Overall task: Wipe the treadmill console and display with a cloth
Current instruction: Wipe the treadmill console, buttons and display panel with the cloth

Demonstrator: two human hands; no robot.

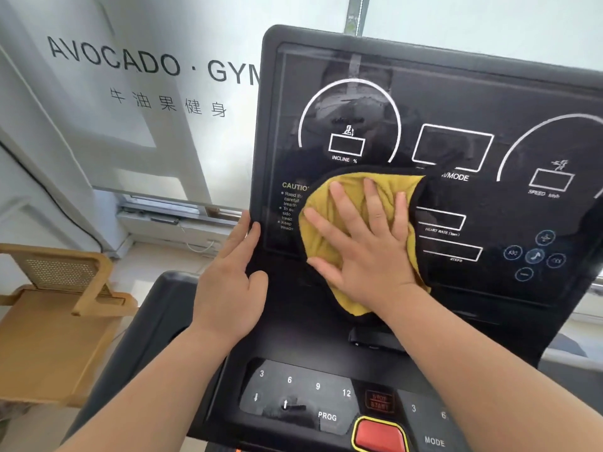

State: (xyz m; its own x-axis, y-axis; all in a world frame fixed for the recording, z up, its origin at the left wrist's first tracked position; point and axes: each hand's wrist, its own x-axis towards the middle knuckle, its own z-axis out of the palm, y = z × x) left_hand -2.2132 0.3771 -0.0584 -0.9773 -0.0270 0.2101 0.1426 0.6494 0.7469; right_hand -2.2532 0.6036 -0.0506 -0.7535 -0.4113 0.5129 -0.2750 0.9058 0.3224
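- Right hand (365,243): palm flat, fingers spread wide, pressing the cloth (321,243) against the display (456,102). Grip fully open; the cloth is pinned under the palm, not clenched.
- Cloth: mustard yellow with a dark edge, bunched, lying on the lower middle of the display, below the INCLINE readout and left of the HEART RATE window. It covers part of the CAUTION text.
- Left hand (231,282): fingers extended and loosely together, resting along the left edge of the display panel. Thumb lies on the panel face. Grip open, nothing held.
- Display: glossy black, tilted back, unlit; reflections visible in the upper part.
- Treadmill console (293,347): near the camera, below the display. Keys marked 3, 6, 9, 12, PROG and MODE; a red button (378,435) with a yellow border sits at the near edge.
- Background, left: frosted window (137,93) lettered AVOCADO · GYM; wooden chair (58,305) on the floor.
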